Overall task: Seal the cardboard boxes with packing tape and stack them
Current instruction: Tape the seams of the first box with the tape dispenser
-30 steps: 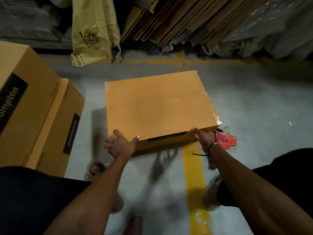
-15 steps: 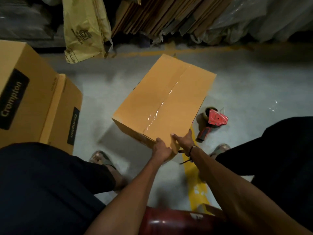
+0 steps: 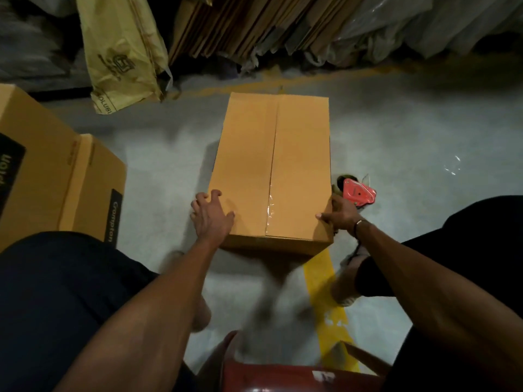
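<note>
A plain cardboard box (image 3: 300,165) stands on the grey floor in front of me, its long axis pointing away. Clear tape runs along its centre seam. My left hand (image 3: 210,216) lies at the near left top edge, fingers spread over the corner. My right hand (image 3: 339,212) holds the near right edge, thumb on top. A red tape dispenser (image 3: 358,192) lies on the floor just right of the box, beyond my right hand.
Two stacked printed boxes (image 3: 62,179) stand at the left. Flat cardboard sheets (image 3: 240,21) and a yellow sack (image 3: 121,52) lean at the back. A yellow floor line (image 3: 325,292) runs under the box. A red stool (image 3: 283,374) sits below me.
The box has been turned from lying crosswise, through a diagonal, to pointing away from me. The dispenser left my right hand and lies on the floor. Both hands moved to the near corners.
</note>
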`<action>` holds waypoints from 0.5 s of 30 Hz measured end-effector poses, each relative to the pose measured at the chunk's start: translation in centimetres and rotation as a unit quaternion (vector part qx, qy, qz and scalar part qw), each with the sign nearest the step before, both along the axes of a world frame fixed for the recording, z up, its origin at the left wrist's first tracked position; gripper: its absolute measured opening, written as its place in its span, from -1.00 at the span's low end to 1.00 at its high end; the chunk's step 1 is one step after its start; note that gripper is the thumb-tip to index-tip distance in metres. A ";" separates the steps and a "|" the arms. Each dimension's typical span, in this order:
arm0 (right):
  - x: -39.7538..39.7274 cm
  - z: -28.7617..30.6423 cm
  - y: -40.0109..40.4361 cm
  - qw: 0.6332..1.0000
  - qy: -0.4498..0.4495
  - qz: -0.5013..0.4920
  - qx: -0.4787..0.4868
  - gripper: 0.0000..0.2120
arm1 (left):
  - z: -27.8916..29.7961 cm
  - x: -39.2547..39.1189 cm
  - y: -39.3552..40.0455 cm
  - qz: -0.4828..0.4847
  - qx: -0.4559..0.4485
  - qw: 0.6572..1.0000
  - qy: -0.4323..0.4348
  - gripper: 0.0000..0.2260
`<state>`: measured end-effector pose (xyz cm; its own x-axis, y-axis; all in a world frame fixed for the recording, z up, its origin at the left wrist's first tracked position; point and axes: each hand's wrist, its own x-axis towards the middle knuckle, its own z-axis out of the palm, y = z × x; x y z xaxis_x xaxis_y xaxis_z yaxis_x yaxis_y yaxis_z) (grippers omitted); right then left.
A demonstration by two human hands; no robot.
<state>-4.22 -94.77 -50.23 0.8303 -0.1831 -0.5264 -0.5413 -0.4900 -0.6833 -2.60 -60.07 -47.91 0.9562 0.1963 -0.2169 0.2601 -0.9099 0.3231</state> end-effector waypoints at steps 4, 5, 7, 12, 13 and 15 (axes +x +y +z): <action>2.3 1.1 -0.2 0.992 -0.059 -0.035 -0.107 -0.26 | -0.5 1.7 -1.6 -0.065 -0.030 0.997 -0.007 -0.51; 2.7 1.4 0.3 0.988 -0.089 -0.031 -0.122 -0.27 | -0.7 2.2 -2.3 -0.074 -0.034 0.997 -0.013 -0.53; 3.3 1.8 1.8 0.975 -0.161 0.027 -0.148 -0.30 | -1.0 3.3 -3.7 -0.096 -0.038 0.994 -0.025 -0.55; 5.4 0.3 6.2 0.928 -0.187 0.250 -0.205 -0.39 | -1.2 8.8 -7.2 -0.210 0.009 0.978 -0.020 -0.49; 6.2 -0.2 6.8 0.916 -0.189 0.274 -0.222 -0.39 | -1.1 10.2 -8.0 -0.227 0.018 0.974 -0.019 -0.47; 8.1 -0.8 7.6 0.896 -0.201 0.303 -0.253 -0.41 | -0.9 13.0 -9.5 -0.246 0.030 0.969 -0.013 -0.39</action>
<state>3.91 -87.14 -51.03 0.9620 0.2350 -0.1388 0.1695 -0.9131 -0.3707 10.38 -69.54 -48.82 0.9424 -0.2724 -0.1944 -0.2163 -0.9391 0.2671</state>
